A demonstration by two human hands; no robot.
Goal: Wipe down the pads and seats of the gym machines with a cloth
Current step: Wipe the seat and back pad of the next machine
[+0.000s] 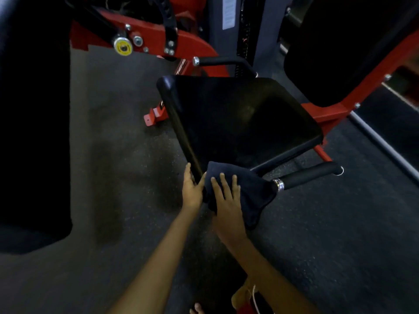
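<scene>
A black padded seat [240, 118] of a red-framed gym machine fills the middle of the view. A dark blue cloth [247, 191] lies draped over the seat's near corner. My right hand [226, 200] presses flat on the cloth with fingers straight and spread. My left hand [191, 189] rests against the seat's left near edge, fingers straight, thumb toward the cloth.
A black foam handle [308, 175] with a chrome collar sticks out right of the cloth. The red machine frame [163, 39] and a dark weight stack column [226, 30] stand behind. A large black pad [34, 123] looms at the left. Speckled rubber floor [127, 168] surrounds the seat.
</scene>
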